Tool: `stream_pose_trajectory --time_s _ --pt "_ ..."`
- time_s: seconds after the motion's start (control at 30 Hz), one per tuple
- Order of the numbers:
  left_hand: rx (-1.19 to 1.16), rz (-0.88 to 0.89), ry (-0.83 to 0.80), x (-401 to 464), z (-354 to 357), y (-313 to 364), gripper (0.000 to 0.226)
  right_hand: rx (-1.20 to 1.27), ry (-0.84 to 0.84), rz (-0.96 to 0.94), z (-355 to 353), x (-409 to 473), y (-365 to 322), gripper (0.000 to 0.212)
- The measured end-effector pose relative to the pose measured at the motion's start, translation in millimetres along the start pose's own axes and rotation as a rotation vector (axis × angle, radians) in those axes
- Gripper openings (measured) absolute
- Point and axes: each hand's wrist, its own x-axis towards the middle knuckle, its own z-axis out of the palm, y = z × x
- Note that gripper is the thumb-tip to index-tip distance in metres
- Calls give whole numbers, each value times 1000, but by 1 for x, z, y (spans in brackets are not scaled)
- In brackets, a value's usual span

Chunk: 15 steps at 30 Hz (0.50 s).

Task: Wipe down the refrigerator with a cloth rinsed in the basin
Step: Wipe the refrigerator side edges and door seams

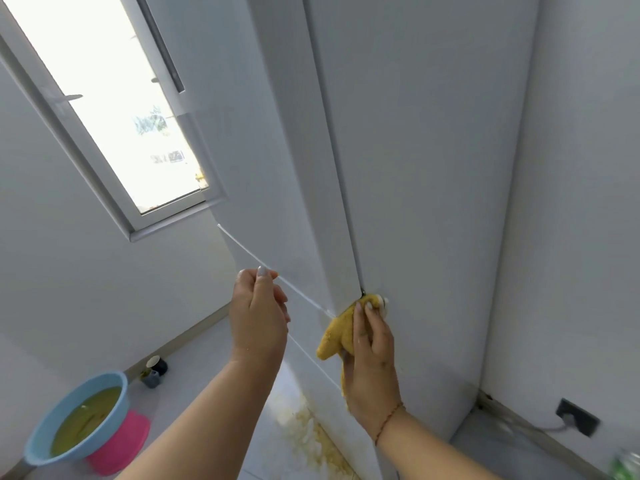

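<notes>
At the refrigerator's [415, 150] lower corner, our right hand [372, 358] grips the yellow cloth [337, 336], pressing it against the door seam. Left of it, our left hand [258, 317] pinches a thin clear strip [242, 249]; we can't make out where it ends. Down near left sits the blue basin [52, 427], murky water inside, half hiding a pink stool [119, 446].

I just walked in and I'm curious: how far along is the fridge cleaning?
Midway, probably. The basin water is already murky. The right hand presses the yellow cloth to the refrigerator seam; the left hand pinches a thin white strip. Yellowish stains remain at its base.
</notes>
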Motion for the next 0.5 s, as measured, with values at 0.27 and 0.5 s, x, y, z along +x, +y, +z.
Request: stream_pose_trajectory --time_s 0.27,0.5 --pt "10 -46 -26 -6 -10 -1 23 85 -103 -17 -12 -14 -13 69" --pt "-3 -85 -71 -12 -6 -9 24 526 77 526 -57 -1 15 36"
